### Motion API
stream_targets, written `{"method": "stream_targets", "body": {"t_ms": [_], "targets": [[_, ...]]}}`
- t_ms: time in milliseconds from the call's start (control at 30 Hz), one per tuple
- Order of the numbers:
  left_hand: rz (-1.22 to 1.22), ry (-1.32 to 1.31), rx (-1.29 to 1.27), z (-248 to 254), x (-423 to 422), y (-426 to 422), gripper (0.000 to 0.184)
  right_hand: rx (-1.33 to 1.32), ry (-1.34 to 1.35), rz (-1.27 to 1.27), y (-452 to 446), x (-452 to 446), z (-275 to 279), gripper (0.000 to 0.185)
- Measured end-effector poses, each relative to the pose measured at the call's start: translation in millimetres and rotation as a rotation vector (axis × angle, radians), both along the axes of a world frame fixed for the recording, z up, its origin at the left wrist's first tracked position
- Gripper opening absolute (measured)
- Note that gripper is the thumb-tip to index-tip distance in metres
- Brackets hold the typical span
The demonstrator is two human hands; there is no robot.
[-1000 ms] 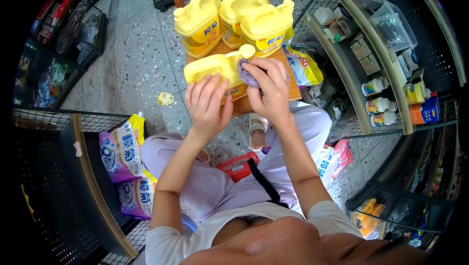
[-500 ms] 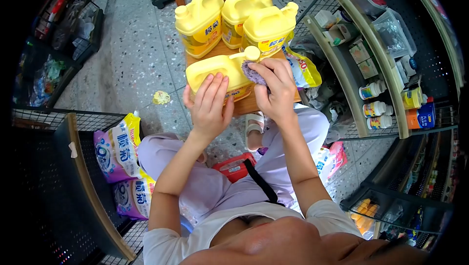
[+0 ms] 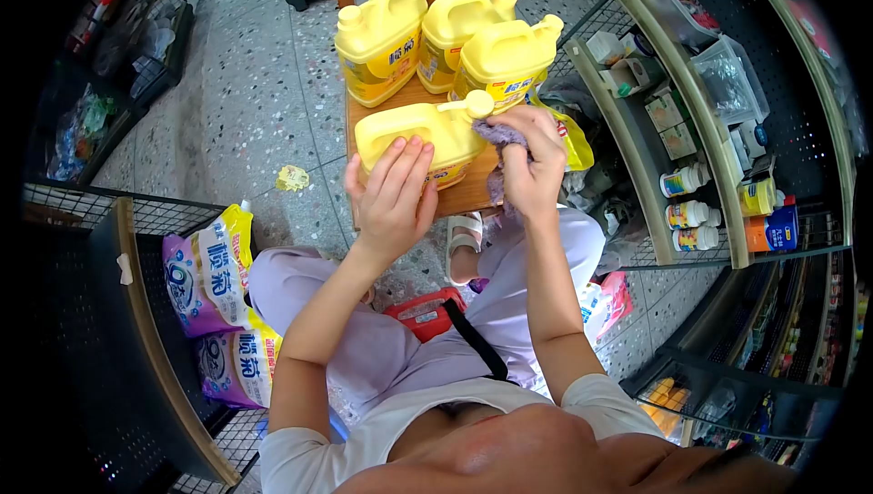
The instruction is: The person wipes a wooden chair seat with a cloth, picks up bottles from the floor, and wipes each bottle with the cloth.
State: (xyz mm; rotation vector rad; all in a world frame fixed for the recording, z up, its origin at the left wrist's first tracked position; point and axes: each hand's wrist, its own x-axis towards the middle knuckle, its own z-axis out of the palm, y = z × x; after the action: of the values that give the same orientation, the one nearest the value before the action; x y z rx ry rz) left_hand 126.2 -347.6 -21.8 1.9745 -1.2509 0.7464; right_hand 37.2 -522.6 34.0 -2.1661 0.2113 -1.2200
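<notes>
A yellow jug (image 3: 409, 128) stands at the front of a wooden chair seat (image 3: 470, 192), its pump-like cap (image 3: 478, 105) toward the right. My left hand (image 3: 394, 186) lies on the jug's front and left side, fingers spread slightly. In my right hand (image 3: 530, 162) is a crumpled purple cloth (image 3: 497, 136), pinched between thumb and fingers beside the jug's cap end. Behind it on the seat are three more yellow jugs: one at left (image 3: 380, 44), one in the middle (image 3: 455, 30) and one at right (image 3: 506, 62).
Shelves with bottles and boxes (image 3: 684, 180) rise on the right. Purple and yellow detergent bags (image 3: 214, 271) are at the left by a shelf edge (image 3: 155, 312). A red case (image 3: 426, 312) lies on the floor between my legs. A yellow scrap (image 3: 292, 177) is on the floor.
My right hand and the cloth have shifted from the jug's upper right side toward its cap, and more cloth hangs down. The whole view has shifted slightly. My left hand remains on the jug.
</notes>
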Motion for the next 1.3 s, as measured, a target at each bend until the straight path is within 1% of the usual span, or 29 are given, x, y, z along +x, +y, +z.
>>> {"method": "stream_targets", "body": {"t_ms": [233, 433, 533, 733, 833, 933, 1033, 1133, 1233, 1300], "targets": [[-0.040, 0.014, -0.028, 1, -1, 0, 0.045, -0.023, 0.028, -0.040, -11, 6, 6, 0.025], [-0.036, 0.006, -0.027, 0, -1, 0, 0.046, -0.052, 0.042, -0.020, -20, 20, 9, 0.023], [-0.034, -0.005, -0.029, 0, 0, 0, 0.046, -0.017, 0.068, 0.013, -24, 26, 9, 0.024], [-0.037, -0.007, -0.027, -1, 0, 0, 0.048, 0.177, 0.193, 0.193, -33, 35, 17, 0.029], [-0.035, -0.006, -0.023, -1, -1, 0, 0.048, 0.341, 0.220, 0.241, -34, 43, 14, 0.025], [-0.033, -0.010, -0.017, -1, 0, 1, 0.048, 0.367, 0.203, 0.265, -33, 42, 13, 0.026], [-0.042, -0.026, -0.006, 0, 3, 2, 0.047, 0.263, 0.149, 0.195, -29, 34, 8, 0.026], [-0.044, -0.013, -0.003, 0, 2, 3, 0.046, 0.236, 0.100, 0.096, -18, 22, 5, 0.027], [-0.046, -0.012, -0.010, 2, 1, 2, 0.046, 0.040, 0.060, -0.027, -13, 11, 0, 0.027], [-0.043, -0.011, -0.013, 3, 1, 3, 0.046, -0.048, 0.051, -0.058, -7, 5, 1, 0.028]]}}
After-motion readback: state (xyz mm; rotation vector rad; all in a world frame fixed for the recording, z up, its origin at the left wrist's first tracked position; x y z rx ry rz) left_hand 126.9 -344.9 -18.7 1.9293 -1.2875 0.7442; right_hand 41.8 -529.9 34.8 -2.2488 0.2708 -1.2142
